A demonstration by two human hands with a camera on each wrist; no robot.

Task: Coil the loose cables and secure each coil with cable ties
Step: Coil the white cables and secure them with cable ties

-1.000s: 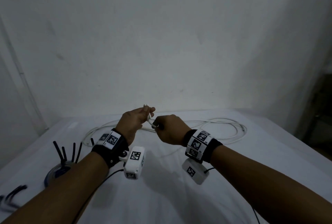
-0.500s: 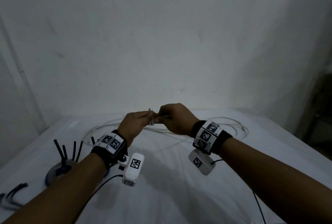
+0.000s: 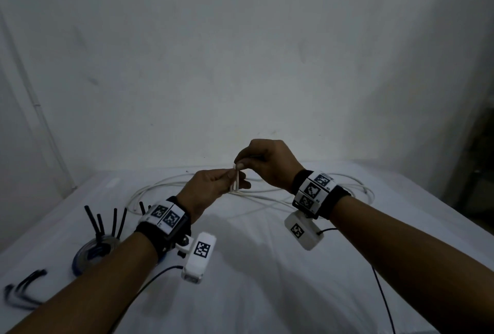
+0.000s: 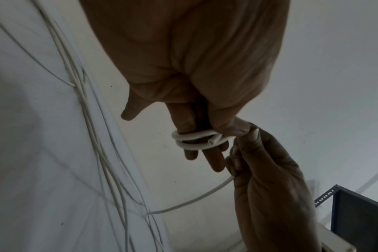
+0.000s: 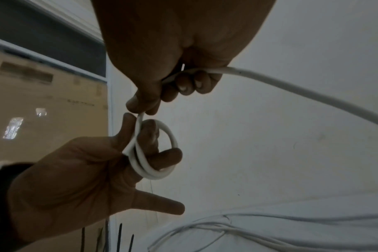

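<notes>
The white cable point(image 5: 153, 153) was only at its start: two small turns sat wound around the fingers point(image 4: 214, 158) of your left hand point(image 3: 207, 192), held in the air above the middle of the table point(image 3: 267, 293), with the cut end of the cable showing at the wrap in the left wrist view. Your left thumb pressed those turns against the fingers, so that grip was closed on the little coil. Your right hand point(image 3: 267, 165) was just beside it, thumb and forefinger pinching the cable where it left the coil, the other fingers curled round the length that ran on toward the table, so that grip was closed on the cable too. Nearly all of the cable was left to wind: the long loose loops point(image 3: 307, 194) lay spread across the far part of the table, from behind your left hand toward the far right corner. No tie was on anything yet. The black cable ties point(image 3: 107, 222) stood upright in a round holder point(image 3: 88, 253) near the left edge, untouched, and a few more dark ties point(image 3: 24, 288) lay blurred at the near left corner. I judge you had the winding, the tying and any other cables all still ahead; whether there was more than one cable in those loops I could not tell.
</notes>
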